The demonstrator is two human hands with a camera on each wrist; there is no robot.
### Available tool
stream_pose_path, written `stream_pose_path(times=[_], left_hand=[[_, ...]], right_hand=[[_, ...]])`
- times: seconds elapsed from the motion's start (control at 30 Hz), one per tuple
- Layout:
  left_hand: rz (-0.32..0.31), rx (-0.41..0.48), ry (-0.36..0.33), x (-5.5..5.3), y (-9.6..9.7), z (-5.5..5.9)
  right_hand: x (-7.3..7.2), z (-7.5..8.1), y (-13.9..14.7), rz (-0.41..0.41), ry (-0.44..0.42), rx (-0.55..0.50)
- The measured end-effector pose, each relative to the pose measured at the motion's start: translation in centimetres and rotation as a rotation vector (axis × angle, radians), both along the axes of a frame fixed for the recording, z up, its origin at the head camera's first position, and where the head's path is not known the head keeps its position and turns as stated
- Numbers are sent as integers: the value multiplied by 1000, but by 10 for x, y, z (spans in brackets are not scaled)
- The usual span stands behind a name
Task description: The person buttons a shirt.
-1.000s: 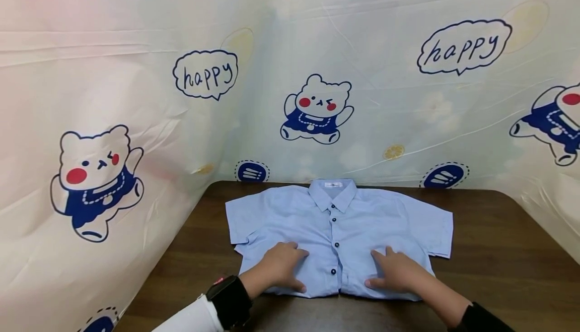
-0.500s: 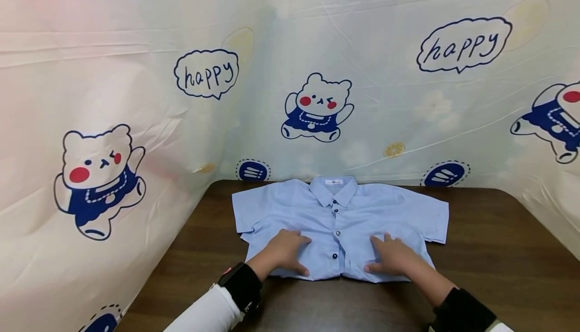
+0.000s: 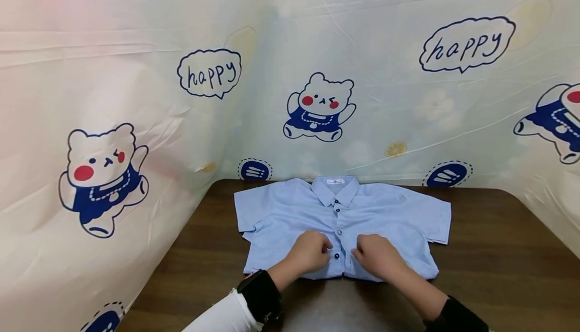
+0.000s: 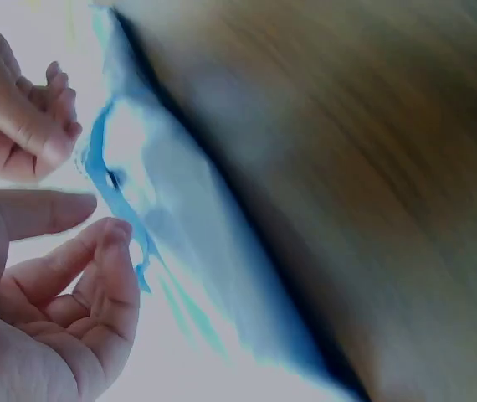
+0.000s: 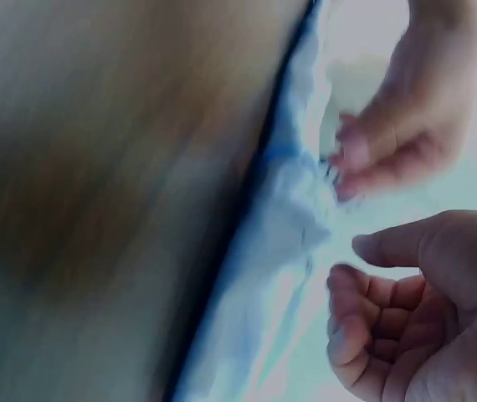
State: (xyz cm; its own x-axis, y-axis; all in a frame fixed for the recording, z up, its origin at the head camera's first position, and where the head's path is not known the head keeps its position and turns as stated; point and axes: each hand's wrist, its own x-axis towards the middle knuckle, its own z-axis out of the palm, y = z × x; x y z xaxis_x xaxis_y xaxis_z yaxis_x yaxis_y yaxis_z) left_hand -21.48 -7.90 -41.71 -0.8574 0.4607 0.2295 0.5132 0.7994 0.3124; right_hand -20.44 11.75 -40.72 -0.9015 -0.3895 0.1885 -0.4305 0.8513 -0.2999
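Note:
A light blue short-sleeved button-up shirt [image 3: 396, 206] lies front up on the table, collar at the far side and its near edge folded. Over its lower front, left of the button placket, is my left hand [image 3: 309, 252], with fingers loosely curled. My right hand [image 3: 379, 257] mirrors it just right of the placket. In the left wrist view, thumb and forefinger of the left hand [image 4: 63, 301] stand slightly apart with nothing between them. The right wrist view shows the same small gap in the right hand [image 5: 423, 310]. Both wrist views are blurred.
A dark brown wooden table [image 3: 489, 251] carries the shirt. Behind it and at both sides hangs a pale printed curtain [image 3: 380, 45] with cartoon bears, touching or close to the table's far edge. Black bands [image 3: 260, 296] are worn on both wrists.
The shirt slid away toward the far edge between the first two frames, under both spread hands. Since then the hands have moved inward toward the placket and their fingers have curled.

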Motion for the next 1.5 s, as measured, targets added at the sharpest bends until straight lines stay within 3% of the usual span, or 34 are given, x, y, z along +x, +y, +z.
stream_pose_path(times=[0.1, 0.33, 0.5, 0.63, 0.73, 0.87, 0.97, 1.07, 1.5], left_hand=[[6, 75, -50, 0, 9, -2], [128, 115, -147, 1, 15, -9], [127, 208, -170, 2, 17, -13], [146, 263, -161, 2, 18, -15], [181, 343, -208, 2, 18, -15], [213, 556, -374, 2, 20, -16], [220, 730, -512, 1, 21, -16], [221, 836, -603, 0, 21, -16], [220, 893, -696, 1, 21, -20]], right_hand=[[7, -2, -11, 8, -8, -27], [7, -12, -21, -24, -28, 55], [4, -15, -20, -29, -48, 0], [4, -15, -18, -23, -50, -80], [5, -15, -17, -30, -51, -162], [3, -15, -14, -41, -127, -341], [1, -15, -12, -56, -257, -507], [1, -15, -11, -78, -367, -628], [-3, -20, -6, -30, -470, -742]])
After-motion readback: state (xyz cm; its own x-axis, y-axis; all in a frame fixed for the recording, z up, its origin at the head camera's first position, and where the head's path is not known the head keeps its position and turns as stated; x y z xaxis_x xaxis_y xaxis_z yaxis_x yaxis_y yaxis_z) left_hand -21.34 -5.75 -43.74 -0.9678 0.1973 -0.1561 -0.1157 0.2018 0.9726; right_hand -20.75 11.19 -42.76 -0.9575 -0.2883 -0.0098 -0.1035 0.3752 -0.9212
